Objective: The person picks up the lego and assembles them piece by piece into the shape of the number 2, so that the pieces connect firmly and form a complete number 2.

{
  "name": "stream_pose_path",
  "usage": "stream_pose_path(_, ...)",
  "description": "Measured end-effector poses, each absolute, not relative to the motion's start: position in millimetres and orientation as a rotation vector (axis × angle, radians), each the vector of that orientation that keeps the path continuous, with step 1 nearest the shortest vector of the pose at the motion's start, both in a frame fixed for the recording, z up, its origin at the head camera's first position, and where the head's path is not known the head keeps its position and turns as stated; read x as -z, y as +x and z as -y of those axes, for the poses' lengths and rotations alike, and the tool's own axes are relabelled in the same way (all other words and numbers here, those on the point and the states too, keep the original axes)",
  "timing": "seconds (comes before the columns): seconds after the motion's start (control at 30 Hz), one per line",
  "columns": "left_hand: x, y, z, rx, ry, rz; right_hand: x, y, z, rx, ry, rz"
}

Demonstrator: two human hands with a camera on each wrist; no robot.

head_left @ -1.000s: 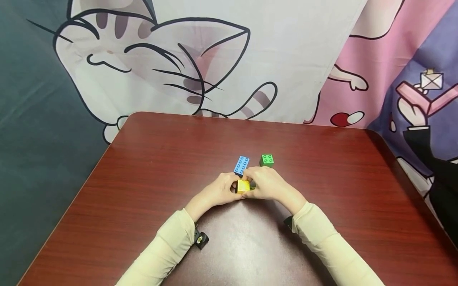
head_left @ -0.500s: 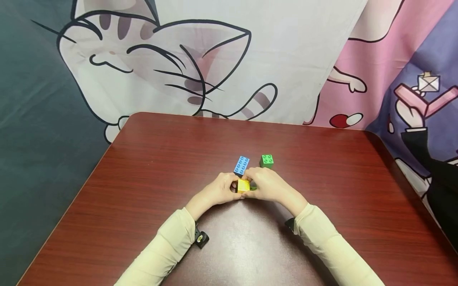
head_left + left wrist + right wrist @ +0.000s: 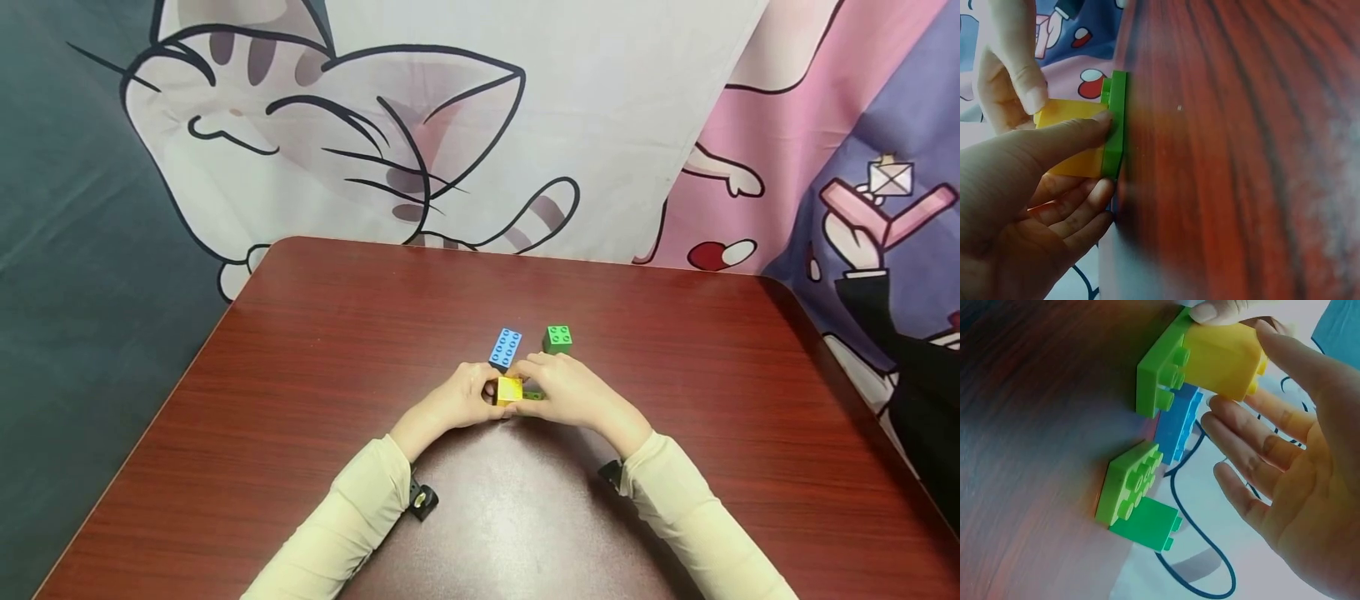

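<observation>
A yellow toy brick (image 3: 510, 390) sits on a flat light-green brick (image 3: 1116, 131), which stands on the table. My left hand (image 3: 456, 398) grips the pair from the left: its thumb lies along the yellow brick, fingertips at the green edge on the other side. With thumb and index finger, my right hand (image 3: 564, 388) pinches the yellow brick near its studded top; its other fingers spread loosely. Behind the hands lies a blue brick (image 3: 506, 347). The right wrist view shows a second flat light-green brick (image 3: 1124, 487) next to a darker green brick (image 3: 1149, 524).
The reddish-brown table (image 3: 360, 317) extends on every side of the hands. A printed cat curtain (image 3: 480, 125) hangs behind its far edge. Black wrist straps with a camera (image 3: 422, 502) are worn near the sleeves.
My right hand has shifted slightly right, and more of the flat green brick shows beside the yellow one. The left hand stays almost still.
</observation>
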State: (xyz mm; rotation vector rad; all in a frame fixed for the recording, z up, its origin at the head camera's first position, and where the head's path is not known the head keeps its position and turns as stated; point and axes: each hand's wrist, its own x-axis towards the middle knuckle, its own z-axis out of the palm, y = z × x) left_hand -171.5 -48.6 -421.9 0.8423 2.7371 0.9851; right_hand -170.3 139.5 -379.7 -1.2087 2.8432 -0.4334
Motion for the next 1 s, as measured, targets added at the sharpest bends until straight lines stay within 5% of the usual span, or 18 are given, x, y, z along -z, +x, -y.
stream_pose_path(1.0,421,-171,54,-1.038,0.814,-2.682,375,-255,-132,0.328,-1.193,-2.701)
